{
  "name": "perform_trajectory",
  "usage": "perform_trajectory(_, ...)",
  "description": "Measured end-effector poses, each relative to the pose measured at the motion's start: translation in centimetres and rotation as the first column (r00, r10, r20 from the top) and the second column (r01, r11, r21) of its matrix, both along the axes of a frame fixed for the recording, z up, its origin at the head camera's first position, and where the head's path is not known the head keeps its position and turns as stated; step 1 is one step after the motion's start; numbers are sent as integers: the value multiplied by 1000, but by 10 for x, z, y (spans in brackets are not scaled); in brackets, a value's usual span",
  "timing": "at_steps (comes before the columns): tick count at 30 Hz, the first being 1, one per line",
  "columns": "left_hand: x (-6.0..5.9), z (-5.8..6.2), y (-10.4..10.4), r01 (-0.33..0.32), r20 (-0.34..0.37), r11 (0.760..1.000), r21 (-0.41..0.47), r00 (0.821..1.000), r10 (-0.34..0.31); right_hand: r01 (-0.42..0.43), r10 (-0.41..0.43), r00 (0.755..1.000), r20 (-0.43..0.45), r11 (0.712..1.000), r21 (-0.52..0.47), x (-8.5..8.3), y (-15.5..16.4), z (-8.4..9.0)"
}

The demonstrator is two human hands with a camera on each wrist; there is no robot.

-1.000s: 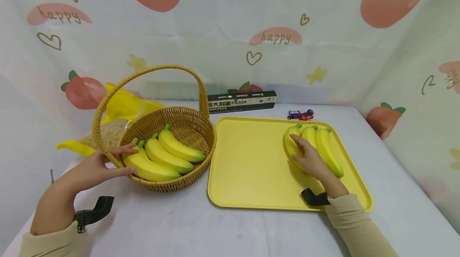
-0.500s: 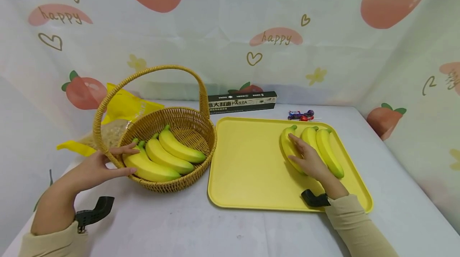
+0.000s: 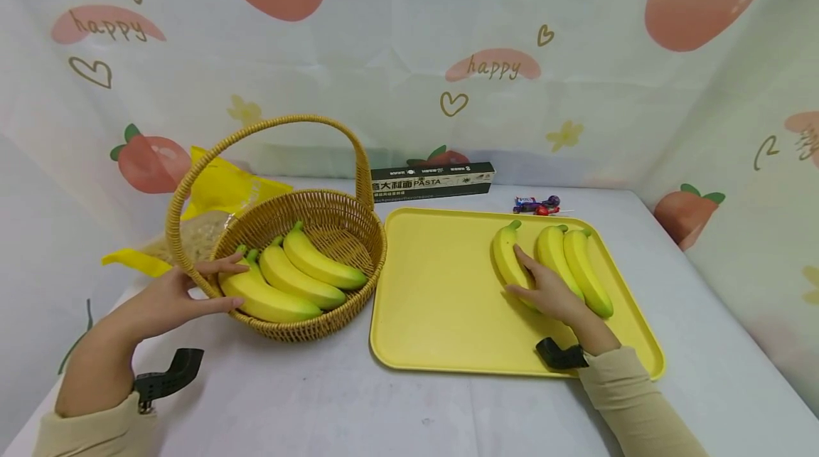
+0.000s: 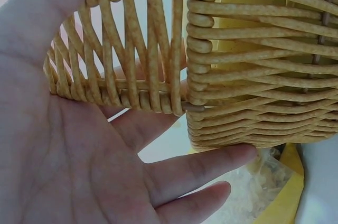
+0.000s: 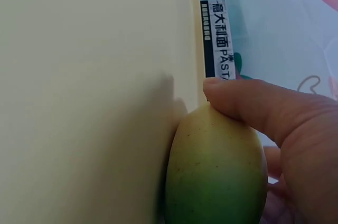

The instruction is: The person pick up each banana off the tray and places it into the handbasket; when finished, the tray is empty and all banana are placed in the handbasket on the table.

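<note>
Fingers [image 3: 521, 258] on banana [image 3: 507, 256], yellow tray [image 3: 441, 300]

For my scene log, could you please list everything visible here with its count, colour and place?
Basket: one, tan wicker, table left.
Basket bananas: three, yellow, in basket.
Tray: one, yellow, table centre-right.
Tray bananas: three, yellow, tray's far right.
Pasta box: one, black, behind tray.
Sweets: few, purple and red, behind tray.
Bag: one, yellow, behind basket.
Table: one, white cloth.
Left hand: touches the basket's rim.
Right hand: grips leftmost tray banana.
</note>
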State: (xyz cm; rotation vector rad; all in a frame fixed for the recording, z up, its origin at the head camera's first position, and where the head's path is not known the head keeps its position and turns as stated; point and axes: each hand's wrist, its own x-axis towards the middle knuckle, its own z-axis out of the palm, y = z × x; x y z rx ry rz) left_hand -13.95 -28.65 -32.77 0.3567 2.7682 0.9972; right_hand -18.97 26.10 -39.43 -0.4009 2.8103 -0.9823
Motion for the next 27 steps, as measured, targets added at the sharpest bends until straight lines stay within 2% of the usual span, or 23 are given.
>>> perform_trajectory(18, 0, 1, 1, 0, 5, 1000, -1, 1000, 0, -44, 41, 994, -104, 999, -28, 2, -1, 3)
perform_trajectory(27, 0, 1, 2, 1, -5, 1000, 13, 1000, 0, -54, 50, 997, -63, 997, -60, -3, -1, 8)
